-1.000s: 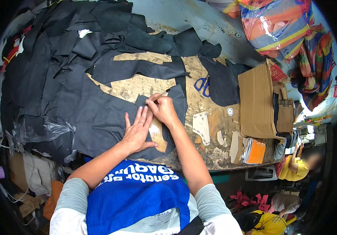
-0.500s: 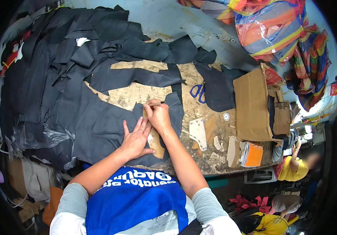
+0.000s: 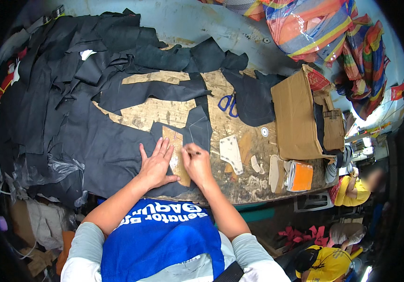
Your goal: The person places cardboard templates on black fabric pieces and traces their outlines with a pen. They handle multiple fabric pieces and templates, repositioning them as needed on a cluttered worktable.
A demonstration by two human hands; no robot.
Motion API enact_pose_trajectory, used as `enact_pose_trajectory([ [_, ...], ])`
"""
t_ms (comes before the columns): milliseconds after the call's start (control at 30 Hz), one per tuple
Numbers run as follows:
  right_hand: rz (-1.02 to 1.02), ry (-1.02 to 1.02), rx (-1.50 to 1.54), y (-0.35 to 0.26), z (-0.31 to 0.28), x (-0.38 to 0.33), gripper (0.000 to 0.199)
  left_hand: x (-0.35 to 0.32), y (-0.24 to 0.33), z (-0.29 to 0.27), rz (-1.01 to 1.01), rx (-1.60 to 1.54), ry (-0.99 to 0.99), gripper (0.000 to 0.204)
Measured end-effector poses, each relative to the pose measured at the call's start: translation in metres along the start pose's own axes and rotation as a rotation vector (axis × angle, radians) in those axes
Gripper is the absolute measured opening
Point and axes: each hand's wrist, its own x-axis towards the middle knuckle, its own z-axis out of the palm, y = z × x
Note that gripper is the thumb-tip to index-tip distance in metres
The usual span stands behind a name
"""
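A tan, narrow cutting template (image 3: 179, 164) lies on a dark sheet of leather-like material (image 3: 117, 157) in front of me. My left hand (image 3: 156, 165) rests flat across the template's left side, fingers stretched out and thumb near its lower end. My right hand (image 3: 198, 168) pinches a slim dark pen (image 3: 194, 152) at the template's right edge; its tip is hidden by the fingers. Thin pale lines show on the dark piece (image 3: 197, 124) just beyond that hand.
Blue-handled scissors (image 3: 228, 105), a white template (image 3: 230, 154) and an open cardboard box (image 3: 293, 115) are to the right on the worn wooden table (image 3: 216, 183). Dark sheets (image 3: 47, 94) pile up at left. People in yellow shirts (image 3: 354, 190) are beyond the table's right end.
My right hand has moved from the template's far end toward me, along its right edge, uncovering the far end. My left hand stays on the template. The whole view has shifted slightly.
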Motion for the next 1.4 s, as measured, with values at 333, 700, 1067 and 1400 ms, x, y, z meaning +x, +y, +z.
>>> enact_pose_trajectory([
  [333,0.534,0.057,0.389,0.007,-0.022,-0.079,0.012,-0.001,-0.002,0.003,-0.014,-0.012,0.031,0.104],
  [700,0.324,-0.166,0.123,-0.024,-0.036,-0.095,0.010,-0.002,-0.004,0.005,-0.011,-0.013,0.020,0.104],
  [1067,0.260,-0.008,0.087,-0.006,-0.040,-0.088,0.011,-0.001,-0.005,0.005,-0.002,-0.034,0.030,0.105],
  [1400,0.201,-0.385,0.403,0.001,-0.017,-0.032,0.011,-0.003,-0.006,0.004,-0.026,-0.083,0.073,0.105],
])
